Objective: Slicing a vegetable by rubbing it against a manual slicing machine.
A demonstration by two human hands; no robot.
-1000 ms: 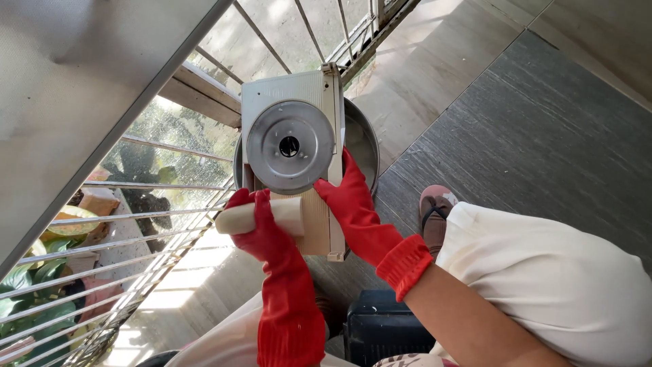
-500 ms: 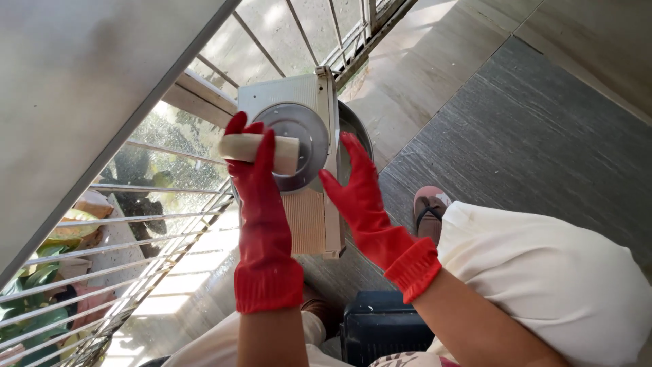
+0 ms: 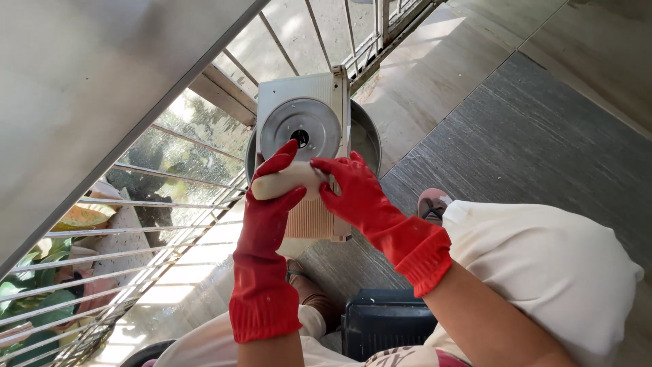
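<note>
Red rubber gloves cover both hands, which meet in front of a pale grey food slicer (image 3: 319, 102) held upright over a round metal basin (image 3: 363, 139). The left hand (image 3: 272, 197) is wrapped around a cream-coloured bar of soap (image 3: 285, 180), fingers curled over its top and thumb beneath, so the bar lies crosswise against the lower edge of the slicer's circular steel blade (image 3: 301, 129). The right hand (image 3: 350, 187) has its fingers bent and closed on the right end of the same bar, with its palm against the slicer's ribbed beige plate (image 3: 309, 219). The blade is a shiny disc with a dark hole at its centre, sitting flat on the face of the machine; a narrow pale rail (image 3: 338, 115) runs down the machine's right side. The basin stands on the tiled floor (image 3: 435, 75), just beside a metal window grille (image 3: 170, 197) with wet glass behind it and green leaves (image 3: 27, 292) beyond. Lower down, a dark plastic stool (image 3: 380, 323) shows between the person's knees, cream trousers (image 3: 543, 272) cover the right leg, and a pink sandal (image 3: 431, 204) rests on a grey floor mat (image 3: 530, 136).
</note>
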